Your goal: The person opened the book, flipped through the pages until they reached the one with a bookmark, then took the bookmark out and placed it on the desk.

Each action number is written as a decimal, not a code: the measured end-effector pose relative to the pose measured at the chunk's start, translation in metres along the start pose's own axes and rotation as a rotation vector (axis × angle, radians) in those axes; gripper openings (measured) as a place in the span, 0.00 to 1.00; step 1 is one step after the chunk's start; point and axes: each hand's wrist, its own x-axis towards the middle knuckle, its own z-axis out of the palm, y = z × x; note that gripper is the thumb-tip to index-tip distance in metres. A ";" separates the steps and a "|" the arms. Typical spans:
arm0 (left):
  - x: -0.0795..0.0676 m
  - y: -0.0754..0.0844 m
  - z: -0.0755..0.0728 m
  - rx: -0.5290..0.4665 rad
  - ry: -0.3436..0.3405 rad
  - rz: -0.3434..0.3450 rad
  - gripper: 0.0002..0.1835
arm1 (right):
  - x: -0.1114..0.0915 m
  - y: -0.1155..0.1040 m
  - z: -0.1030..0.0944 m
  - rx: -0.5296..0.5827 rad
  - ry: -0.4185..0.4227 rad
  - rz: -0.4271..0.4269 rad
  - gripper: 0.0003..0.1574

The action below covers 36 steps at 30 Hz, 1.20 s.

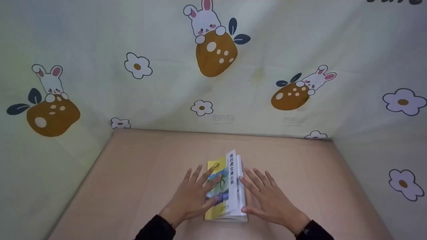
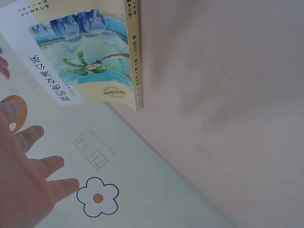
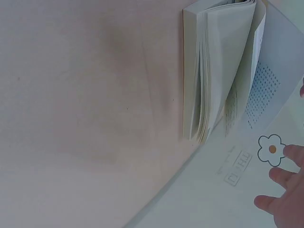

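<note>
A paperback book [image 1: 217, 186] lies on the table, its yellow cover with a blue-green palm picture partly lifted. In the left wrist view the cover [image 2: 90, 61] and spine of the book show. The right wrist view shows its page edges [image 3: 204, 80], with the cover and some leaves standing away from the block. My left hand [image 1: 191, 195] is over the left side of the cover, fingers spread; whether it touches is unclear. On the right side, my right hand [image 1: 270, 198] is spread beside the page edges, its thumb and index finger near the book. Neither hand grips anything.
The table [image 1: 140, 173] has a pinkish-beige surface. Pale cloth [image 1: 160, 90] printed with rabbits, orange fruit and flowers stands behind it and along both sides.
</note>
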 end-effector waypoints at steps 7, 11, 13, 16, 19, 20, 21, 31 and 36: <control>0.000 0.019 0.021 -0.059 -0.166 -0.027 0.29 | 0.005 -0.010 0.008 0.144 -0.077 0.145 0.39; 0.000 0.031 0.040 -0.037 -0.141 0.004 0.27 | 0.007 -0.014 0.017 0.234 -0.160 0.206 0.36; -0.001 0.034 0.048 -0.047 -0.118 -0.001 0.27 | 0.006 -0.015 0.023 0.281 -0.203 0.230 0.34; 0.000 0.036 0.057 -0.058 -0.107 -0.021 0.27 | 0.004 -0.014 0.032 0.354 -0.251 0.244 0.34; 0.001 0.037 0.063 -0.069 -0.114 -0.027 0.27 | 0.000 -0.012 0.042 0.384 -0.293 0.247 0.37; 0.002 0.037 0.064 -0.071 -0.115 -0.026 0.27 | -0.002 -0.011 0.045 0.394 -0.305 0.248 0.38; 0.002 0.038 0.066 -0.075 -0.113 -0.024 0.27 | -0.004 -0.009 0.048 0.400 -0.315 0.248 0.40; 0.004 0.038 0.073 -0.039 -0.142 -0.019 0.28 | -0.016 0.007 0.063 0.568 -0.358 0.233 0.49; 0.002 0.037 0.075 -0.019 -0.125 0.013 0.28 | -0.016 0.011 0.061 0.660 -0.381 0.224 0.52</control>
